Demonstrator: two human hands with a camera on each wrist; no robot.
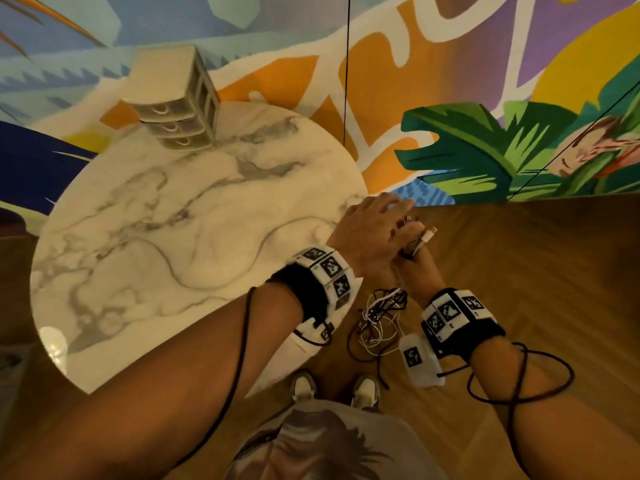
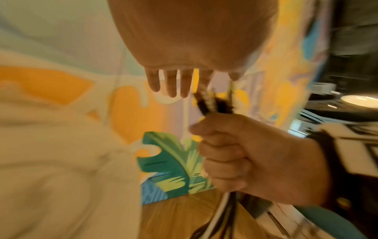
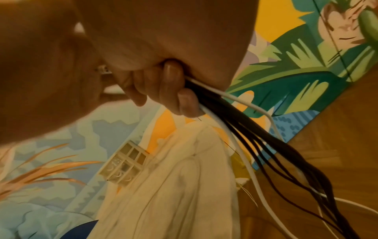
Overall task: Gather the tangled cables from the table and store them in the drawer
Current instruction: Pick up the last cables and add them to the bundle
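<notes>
My right hand grips a bundle of black and white cables in a fist, held off the right edge of the round marble table. The tangle hangs below the fist above the floor. Connector ends stick out of the fist's top. My left hand lies over that fist, and its straight fingers reach the cable ends. The right wrist view shows curled fingers round the cables. A small beige drawer unit stands at the table's far edge, its three drawers pushed in.
Wooden floor spreads to the right and below the hands. A painted mural wall runs behind the table. My shoes stand near the table's edge. Black wires from the wrist cameras loop along both forearms.
</notes>
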